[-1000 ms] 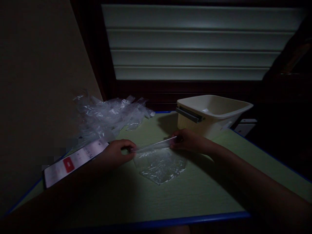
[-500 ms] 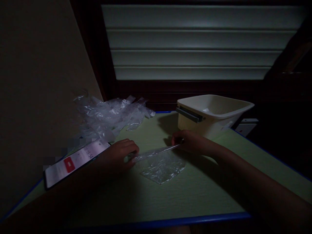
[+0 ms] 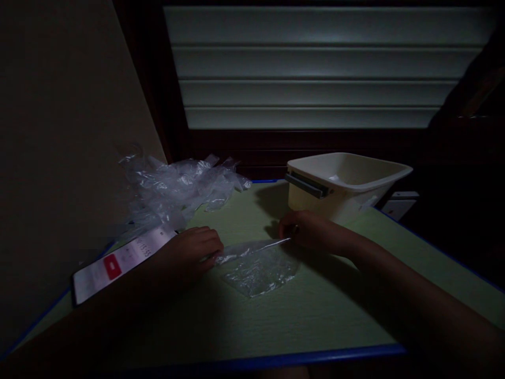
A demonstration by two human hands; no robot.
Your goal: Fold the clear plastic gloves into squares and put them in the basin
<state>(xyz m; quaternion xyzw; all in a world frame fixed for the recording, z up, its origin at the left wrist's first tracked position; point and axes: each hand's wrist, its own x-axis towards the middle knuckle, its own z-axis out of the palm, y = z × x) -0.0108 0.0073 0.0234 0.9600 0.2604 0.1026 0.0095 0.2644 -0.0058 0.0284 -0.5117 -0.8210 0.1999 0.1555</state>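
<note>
A clear plastic bag point(image 3: 258, 268) stretches between my two hands, low over the table, its lower corner toward me. My left hand point(image 3: 199, 247) pinches the bag's left end, fingers curled and knuckles up. At the right end, my right hand point(image 3: 302, 229) grips the top edge between thumb and fingertips. The bag's upper edge is folded or gathered into a shiny strip between them. Dim light hides the exact fingertip contact.
A heap of crumpled clear plastic bags point(image 3: 177, 184) lies at the back left. In front of it rests a lit phone point(image 3: 130, 258), beside my left forearm. A cream plastic bin point(image 3: 327, 202) with a grey handle stands back right on the blue-edged green table point(image 3: 315, 321).
The bag's lower corner has shifted slightly left and its upper edge has changed shape a little. My left hand moved marginally left; both hands keep their hold.
</note>
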